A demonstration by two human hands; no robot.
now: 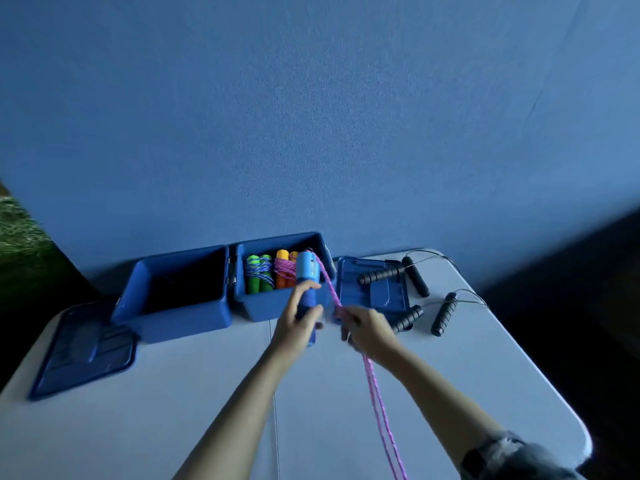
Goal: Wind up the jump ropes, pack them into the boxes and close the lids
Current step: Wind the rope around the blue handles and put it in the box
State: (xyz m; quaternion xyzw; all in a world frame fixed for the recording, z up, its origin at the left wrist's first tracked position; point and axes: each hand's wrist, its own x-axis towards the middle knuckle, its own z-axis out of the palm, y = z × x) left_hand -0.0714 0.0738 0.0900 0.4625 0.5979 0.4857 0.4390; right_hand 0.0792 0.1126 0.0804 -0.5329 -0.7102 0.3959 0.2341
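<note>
Down at the near edge of the table the pink rope (375, 403) trails off out of view, a doubled strand running up into the right hand (369, 329), which pinches it between curled fingers. Just beside it, the left hand (298, 323) wraps round the blue handles (307, 289), held upright over the table's middle, rope leading off their top end. Winding looks barely begun here, by my read.

The danger? That long tail hanging loose: let the tension go slack and the turns could slide off the smooth handles, or the trailing strand could snag on the table edge.

Beyond the hands, the right box (277, 308) at the far edge holds two wound ropes, one green-handled (258, 275), one orange-handled (285, 271). The left box (173, 320), touching it, looks dark inside; I cannot tell if anything is in it. One lid (372, 289) lies towards the far right corner, another lid (83, 351) at the left edge. Black-handled ropes (415, 282) sprawl unwound by the right lid.
</note>
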